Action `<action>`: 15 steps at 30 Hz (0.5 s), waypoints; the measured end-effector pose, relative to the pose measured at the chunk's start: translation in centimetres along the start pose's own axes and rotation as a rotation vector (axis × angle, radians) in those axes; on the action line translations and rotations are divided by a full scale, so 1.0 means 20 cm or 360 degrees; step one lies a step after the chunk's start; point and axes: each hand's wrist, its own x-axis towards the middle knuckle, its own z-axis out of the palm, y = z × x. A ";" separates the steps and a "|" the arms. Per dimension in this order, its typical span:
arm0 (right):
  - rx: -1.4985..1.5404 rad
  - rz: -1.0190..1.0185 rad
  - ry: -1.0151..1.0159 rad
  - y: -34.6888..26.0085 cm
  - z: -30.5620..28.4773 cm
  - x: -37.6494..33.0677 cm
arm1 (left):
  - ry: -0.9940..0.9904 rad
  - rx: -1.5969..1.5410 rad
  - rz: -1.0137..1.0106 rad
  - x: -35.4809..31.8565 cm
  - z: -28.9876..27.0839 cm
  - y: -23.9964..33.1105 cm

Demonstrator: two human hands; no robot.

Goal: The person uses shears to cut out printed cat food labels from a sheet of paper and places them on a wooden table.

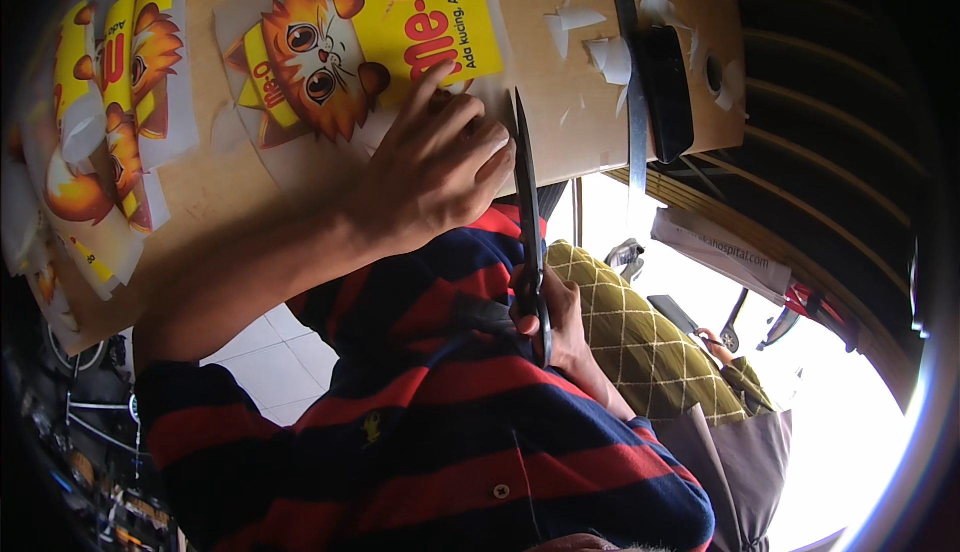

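Note:
A printed sticker sheet (325,62) with an orange cartoon cat and a yellow panel lies on the brown tabletop. My left hand (445,157) rests on its near right part, with the fingers curled against the sheet and the index finger reaching onto the yellow panel. Just right of those fingers stand the long dark blades of the scissors (527,182), pointing away from me and looking nearly closed. My right hand (560,317) grips their handles in front of my striped shirt, below the table's near edge.
Several cut cat stickers (125,82) lie overlapped at the left. On the right are white paper scraps (575,20), a metal ruler (632,52), a black oblong object (666,97) and a tape roll (714,74). Another person's hand (714,345) shows beyond a green quilted cloth (640,342).

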 end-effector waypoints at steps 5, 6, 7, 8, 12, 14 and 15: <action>-0.0022 0.0003 0.0059 -0.04 0.00 0.01 | 0.0058 0.0014 0.0067 0.03 -0.01 0.00; -0.0030 -0.0004 0.0065 -0.05 0.00 0.01 | 0.0090 0.0020 0.0080 0.03 -0.01 -0.01; -0.0024 0.0003 0.0056 -0.05 -0.01 0.00 | 0.0035 -0.0007 0.0083 0.03 -0.02 0.00; -0.0017 0.0010 0.0047 -0.05 -0.01 0.00 | -0.0021 -0.0034 0.0086 0.03 -0.03 0.00; 0.0084 -0.0028 0.0010 -0.04 -0.04 -0.01 | -0.0034 -0.0038 0.0151 0.03 -0.04 0.00; 0.0044 -0.0081 0.0032 -0.04 -0.05 0.00 | 0.0040 0.0037 0.0180 0.03 -0.02 0.00; 0.0025 -0.0108 0.0044 -0.04 -0.05 0.01 | 0.0077 0.0075 0.0194 0.03 -0.01 -0.01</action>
